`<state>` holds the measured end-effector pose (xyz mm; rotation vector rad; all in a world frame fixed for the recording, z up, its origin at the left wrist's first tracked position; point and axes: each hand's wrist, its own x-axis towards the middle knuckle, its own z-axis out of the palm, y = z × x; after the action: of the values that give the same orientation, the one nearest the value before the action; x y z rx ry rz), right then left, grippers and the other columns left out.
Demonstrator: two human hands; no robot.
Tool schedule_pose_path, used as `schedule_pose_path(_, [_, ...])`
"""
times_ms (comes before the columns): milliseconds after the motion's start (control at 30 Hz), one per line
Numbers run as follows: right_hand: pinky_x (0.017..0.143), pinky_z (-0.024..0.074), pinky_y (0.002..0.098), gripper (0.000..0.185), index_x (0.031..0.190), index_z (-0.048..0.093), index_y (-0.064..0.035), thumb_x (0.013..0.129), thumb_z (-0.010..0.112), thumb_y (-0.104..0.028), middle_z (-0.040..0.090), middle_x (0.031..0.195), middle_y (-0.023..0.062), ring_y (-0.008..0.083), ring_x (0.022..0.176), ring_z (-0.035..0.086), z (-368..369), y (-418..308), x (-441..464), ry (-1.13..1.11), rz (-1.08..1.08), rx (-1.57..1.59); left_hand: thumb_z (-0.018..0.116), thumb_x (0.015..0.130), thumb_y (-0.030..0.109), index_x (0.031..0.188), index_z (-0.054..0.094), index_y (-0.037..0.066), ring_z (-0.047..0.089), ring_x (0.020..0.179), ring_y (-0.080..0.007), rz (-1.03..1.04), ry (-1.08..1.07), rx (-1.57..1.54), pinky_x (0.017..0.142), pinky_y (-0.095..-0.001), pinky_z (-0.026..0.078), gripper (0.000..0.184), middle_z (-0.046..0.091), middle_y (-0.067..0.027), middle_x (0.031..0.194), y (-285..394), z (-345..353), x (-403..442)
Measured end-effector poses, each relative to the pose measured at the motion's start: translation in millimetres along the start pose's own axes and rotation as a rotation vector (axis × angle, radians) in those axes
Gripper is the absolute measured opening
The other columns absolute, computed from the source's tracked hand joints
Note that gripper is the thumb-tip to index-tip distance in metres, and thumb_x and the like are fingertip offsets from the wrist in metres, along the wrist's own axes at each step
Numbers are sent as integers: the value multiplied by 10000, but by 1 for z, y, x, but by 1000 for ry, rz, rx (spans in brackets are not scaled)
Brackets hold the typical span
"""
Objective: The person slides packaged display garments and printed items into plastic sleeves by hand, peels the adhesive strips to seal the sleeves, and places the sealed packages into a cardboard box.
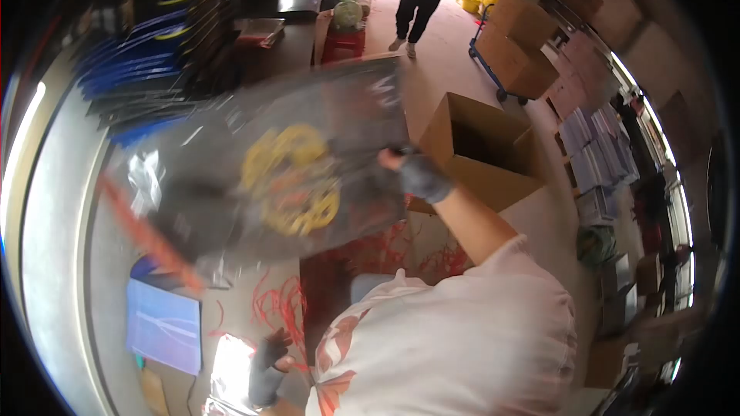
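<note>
My right hand (416, 173), in a dark fingerless glove, is closed on the right edge of a large flat dark bag (223, 192). The bag looks like shiny plastic, with a yellow round pattern and a red-orange edge at its lower left. It is smeared by motion and tilted in the air in front of me. Low on the left is my left hand (268, 370), also gloved, its fingers apart and nothing in them. Beside it lies a bright, shiny sheet or packet (230, 374), washed out by glare.
An open cardboard box (435, 135) stands on the floor beyond my right hand. Farther off are a cart with stacked cartons (520, 38) and a standing person (424, 0). Blue-and-black stacked items (154, 54) are at upper left. Red strips (281, 300) litter the floor.
</note>
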<state>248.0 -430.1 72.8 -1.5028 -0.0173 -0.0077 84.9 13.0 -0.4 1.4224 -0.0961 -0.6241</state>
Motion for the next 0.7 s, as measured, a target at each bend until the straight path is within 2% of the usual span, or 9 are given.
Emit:
schedule_pose_path(100, [835, 407, 239, 229, 1071, 628, -65, 890, 589, -201, 605, 972, -16, 85, 903, 520, -64, -25, -25, 507, -130, -25, 726, 781, 119, 1295, 431, -1, 558, 1039, -188, -29, 57, 0, 867, -302, 453, 605, 565, -97, 1184, 12, -1, 24])
schedule_pose_path(200, [861, 443, 271, 278, 1132, 583, -36, 914, 566, -207, 601, 1064, 4, 106, 941, 548, -104, -26, -15, 624, -312, 145, 699, 794, 125, 1299, 431, -4, 539, 1058, -218, -91, 122, 149, 901, -325, 438, 586, 544, -123, 1200, 18, -5, 53])
schedule_pose_path(333, [905, 444, 296, 306, 1157, 562, -34, 901, 571, -201, 595, 1106, 29, 141, 988, 560, -143, -16, 19, 550, -221, 360, 683, 828, 128, 1245, 485, 12, 545, 1008, -152, -33, 195, 267, 857, -278, 450, 476, 577, -79, 1115, 5, 3, 99])
schedule_pose_path(400, [889, 463, 316, 288, 1144, 550, -52, 889, 567, -185, 592, 1079, 42, 159, 984, 570, -170, -3, 40, 406, -264, 448, 674, 836, 136, 1258, 479, 14, 547, 1007, -150, 67, 154, 162, 862, -282, 452, 480, 578, -80, 1113, -2, 12, 122])
schedule_pose_path(433, [755, 527, 353, 216, 1051, 547, -75, 864, 596, -170, 591, 991, 42, 149, 896, 590, -209, 21, 50, 412, -218, 417, 663, 846, 143, 1269, 475, 14, 543, 1029, -150, -29, 156, 292, 883, -287, 445, 480, 578, -82, 1122, 8, 19, 128])
schedule_pose_path(467, [704, 560, 374, 211, 1015, 501, -78, 843, 585, -167, 576, 969, 56, 164, 843, 610, -188, -14, 44, 522, -154, 212, 666, 847, 150, 1273, 472, 15, 535, 1052, -150, -93, 142, 260, 904, -286, 433, 487, 579, -85, 1127, 27, 32, 132])
schedule_pose_path(533, [666, 585, 382, 403, 1166, 373, -74, 826, 565, -174, 559, 999, 110, 213, 833, 626, -202, -37, 40, 579, -113, -82, 665, 855, 173, 1281, 459, 8, 537, 1055, -155, -99, 148, 234, 919, -282, 421, 502, 564, -87, 1156, 36, 38, 140])
schedule_pose_path(567, [665, 582, 397, 456, 1205, 325, -85, 822, 556, -171, 554, 1005, 117, 223, 833, 628, -206, -48, 39, 626, -83, -81, 666, 856, 187, 1284, 454, 6, 540, 1049, -160, -102, 169, 207, 918, -284, 420, 511, 558, -89, 1166, 41, 42, 141])
schedule_pose_path(700, [651, 576, 417, 480, 1244, 344, -83, 814, 537, -175, 560, 993, 109, 224, 838, 632, -234, -61, 70, 600, 64, -223, 612, 853, 71, 1283, 457, 20, 537, 1068, -187, -9, 265, 193, 909, -304, 446, 459, 546, -104, 1170, 36, 44, 143])
